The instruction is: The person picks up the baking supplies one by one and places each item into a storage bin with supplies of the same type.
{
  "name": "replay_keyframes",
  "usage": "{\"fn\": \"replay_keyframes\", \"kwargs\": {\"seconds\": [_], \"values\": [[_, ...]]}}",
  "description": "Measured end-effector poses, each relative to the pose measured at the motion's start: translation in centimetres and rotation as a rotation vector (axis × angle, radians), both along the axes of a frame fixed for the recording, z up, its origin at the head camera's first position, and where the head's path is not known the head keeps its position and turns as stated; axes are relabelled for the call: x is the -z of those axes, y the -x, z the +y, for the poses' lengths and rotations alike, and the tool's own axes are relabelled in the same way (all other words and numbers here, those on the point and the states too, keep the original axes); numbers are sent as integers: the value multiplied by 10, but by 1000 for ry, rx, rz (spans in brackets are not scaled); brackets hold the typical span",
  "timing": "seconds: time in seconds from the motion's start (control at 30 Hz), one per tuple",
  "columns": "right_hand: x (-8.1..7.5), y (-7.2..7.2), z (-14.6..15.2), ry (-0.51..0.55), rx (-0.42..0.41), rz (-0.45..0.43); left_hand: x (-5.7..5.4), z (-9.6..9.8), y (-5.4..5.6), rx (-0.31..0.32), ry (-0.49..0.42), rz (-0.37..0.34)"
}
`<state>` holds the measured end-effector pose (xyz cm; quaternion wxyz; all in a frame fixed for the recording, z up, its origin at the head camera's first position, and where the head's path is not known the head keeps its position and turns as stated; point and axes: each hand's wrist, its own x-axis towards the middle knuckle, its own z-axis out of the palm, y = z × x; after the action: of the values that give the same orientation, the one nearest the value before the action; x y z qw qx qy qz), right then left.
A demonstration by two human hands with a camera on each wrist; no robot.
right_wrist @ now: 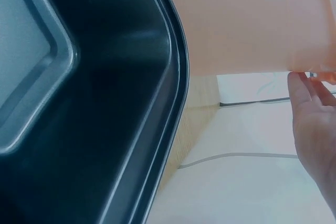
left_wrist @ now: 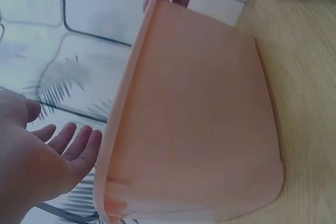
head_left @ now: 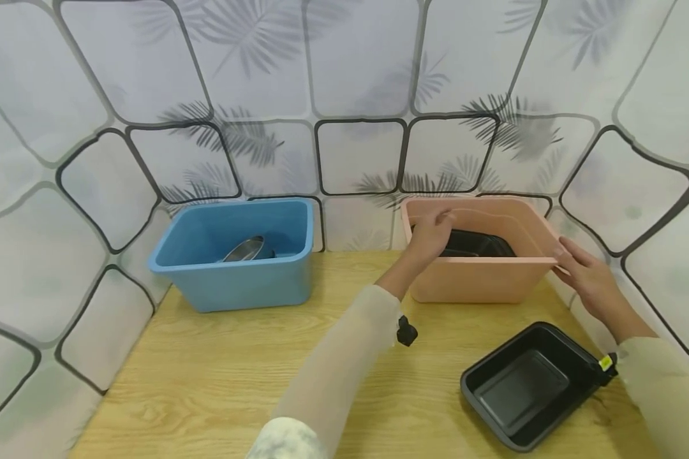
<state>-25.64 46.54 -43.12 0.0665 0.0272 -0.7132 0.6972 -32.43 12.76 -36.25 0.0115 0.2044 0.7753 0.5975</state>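
Note:
A pink plastic bin (head_left: 471, 280) stands against the back on the right side of the table. Inside it lies a black pan (head_left: 479, 244), partly hidden by the front wall. My left hand (head_left: 430, 234) hovers over the bin's left end, fingers loosely bent and holding nothing; the left wrist view shows its fingertips close by the rim. At the bin's right end my right hand (head_left: 592, 284) grips the rim, thumb on top and fingers beneath. Below my right wrist, a second black rectangular pan (head_left: 522, 389) sits on the table, its hollow side up.
A blue bin (head_left: 247, 284) stands at the back left, with a metal bowl (head_left: 244, 250) tilted inside it. Patterned cloth walls (head_left: 362, 156) close in the wooden table (head_left: 207, 376) at the back and both sides.

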Motion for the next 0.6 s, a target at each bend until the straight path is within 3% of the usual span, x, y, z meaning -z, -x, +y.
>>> {"fn": "replay_keyframes", "kwargs": {"seconds": [0.17,0.3,0.4,0.6], "values": [[0,-2,1,-38,8,-15,5,-4,-23,68,-42,1],[-1,-3,2,-5,7,-15,13,-6,-40,108,-121,13],[0,-3,2,40,-3,-9,22,-7,-53,103,-204,24],[0,0,0,17,4,-22,40,-12,-80,15,-331,-33]]}}
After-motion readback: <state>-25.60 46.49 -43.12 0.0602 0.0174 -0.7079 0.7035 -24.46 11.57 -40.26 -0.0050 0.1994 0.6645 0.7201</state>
